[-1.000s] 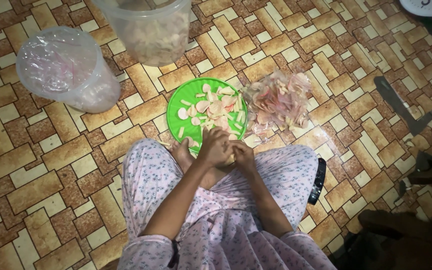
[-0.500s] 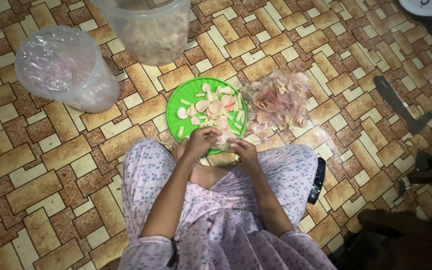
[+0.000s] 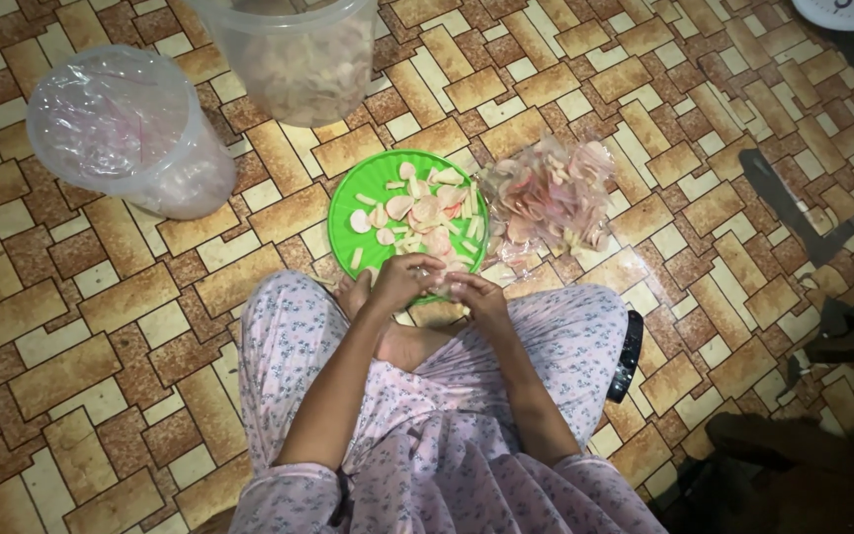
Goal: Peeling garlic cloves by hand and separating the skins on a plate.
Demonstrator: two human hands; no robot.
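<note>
My left hand (image 3: 402,284) and right hand (image 3: 474,295) close together, fingertips touching over near edge of round green plastic plate (image 3: 348,203). Cannot tell if fingers pinch anything. Pale pink peeled pieces (image 3: 425,213) on plate, just past hands. Heap of thin pink skins (image 3: 551,193) beyond right hand. Clear plastic tub (image 3: 294,54) farther ahead.

Green plate (image 3: 346,198) of pale chips (image 3: 417,213)

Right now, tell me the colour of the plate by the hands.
Bright green plate, holding pale pink and cream pieces; head view.
</note>
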